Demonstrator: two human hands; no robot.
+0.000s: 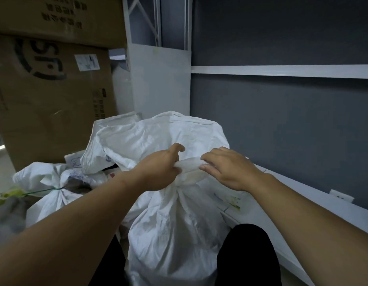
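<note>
- Head view looks down on a large white sack [175, 234] that stands on the floor between the person's two knees in black trousers [247, 254].
- Cloth of the sack is gathered tight into a neck above the full body, and above the neck the loose top spreads wide and leans toward the wall.
- A part of this loose cloth is twisted into a thick roll [191, 164], which lies across between the two hands.
- Left hand [158, 172] is clenched around the left end of the roll, just over the neck; the thumb is lifted and bent above the cloth.
- Right hand [228, 170] holds the right end of the roll: the fingers curl over the top and the thumb tip presses from the near side. How firm this grasp is, I cannot tell for sure, because the back of the hand hides the palm.
- Both forearms are bare and come in from the lower corners.
- A second sack [45, 182] lies to the left, a little apart, and it is tied closed with a green cord [40, 190].
- Brown cardboard boxes [45, 100] are stacked behind it, on the left.
- A dark grey wall [282, 120] stands on the right, with a white ledge [292, 203] along its foot, near the first sack.
</note>
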